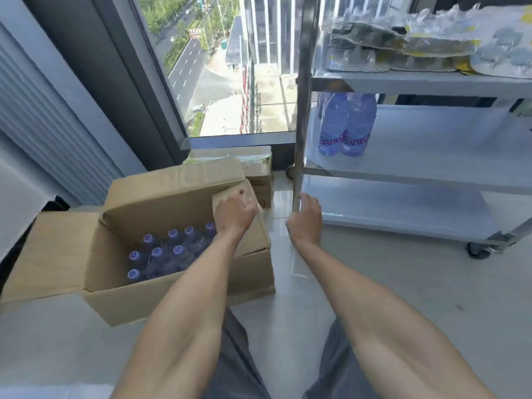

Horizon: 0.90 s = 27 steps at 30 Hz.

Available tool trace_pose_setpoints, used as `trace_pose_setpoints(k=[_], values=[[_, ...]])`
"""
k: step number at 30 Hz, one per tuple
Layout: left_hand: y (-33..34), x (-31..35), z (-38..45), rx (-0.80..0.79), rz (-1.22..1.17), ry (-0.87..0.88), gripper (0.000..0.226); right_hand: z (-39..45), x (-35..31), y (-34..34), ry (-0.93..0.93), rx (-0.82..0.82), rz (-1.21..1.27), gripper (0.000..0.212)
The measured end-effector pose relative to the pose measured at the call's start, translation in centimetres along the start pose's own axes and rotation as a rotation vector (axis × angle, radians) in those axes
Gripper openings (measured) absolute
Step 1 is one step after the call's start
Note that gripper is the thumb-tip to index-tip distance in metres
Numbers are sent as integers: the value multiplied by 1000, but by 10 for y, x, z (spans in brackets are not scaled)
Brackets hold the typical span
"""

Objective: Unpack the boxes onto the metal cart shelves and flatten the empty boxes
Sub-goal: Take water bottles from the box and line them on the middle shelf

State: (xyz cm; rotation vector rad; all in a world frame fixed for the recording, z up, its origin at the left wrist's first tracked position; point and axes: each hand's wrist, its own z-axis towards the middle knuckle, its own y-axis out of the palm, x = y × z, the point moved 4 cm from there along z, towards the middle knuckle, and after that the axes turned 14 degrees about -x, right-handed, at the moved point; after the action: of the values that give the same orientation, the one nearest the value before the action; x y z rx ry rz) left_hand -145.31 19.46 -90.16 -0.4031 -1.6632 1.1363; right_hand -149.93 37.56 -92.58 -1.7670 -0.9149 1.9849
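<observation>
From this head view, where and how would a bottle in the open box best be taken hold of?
By its neck just under the purple cap, coming straight down from above. The bottles stand upright and packed together inside the open cardboard box, so only the tops are exposed; the sides are blocked by neighbours and the box walls. The left hand is closest, now on the right flap.

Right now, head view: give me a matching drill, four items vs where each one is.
Items:
1. two upright bottles
2. purple-capped bottles
3. left hand
4. plastic-wrapped packs

Places:
A. top shelf of the cart
B. on a flap of the open box
C. middle shelf of the cart
D. inside the open box

Pairs: 1-C, 2-D, 3-B, 4-A
</observation>
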Motion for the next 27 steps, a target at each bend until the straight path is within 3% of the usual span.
trace_pose_setpoints(k=[7, 11, 18, 22, 27], values=[[-58, -164, -38, -125, 106, -420, 31, -29, -99, 98, -233, -184, -92, 37], [-81, -226, -56, -163, 93, -571, 34, -31, -127, 163, -242, -429, -112, 31], [-72, -254, -35, -292, 138, -598, 35, -15, -115, 246, -85, -752, -262, 33], [-47, -267, -8, -363, 211, -568, 39, 6, -111, 275, 14, -789, -318, 37], [-7, -279, 40, -404, 243, -559, 49, 48, -106, 311, -72, -829, -401, 57]])
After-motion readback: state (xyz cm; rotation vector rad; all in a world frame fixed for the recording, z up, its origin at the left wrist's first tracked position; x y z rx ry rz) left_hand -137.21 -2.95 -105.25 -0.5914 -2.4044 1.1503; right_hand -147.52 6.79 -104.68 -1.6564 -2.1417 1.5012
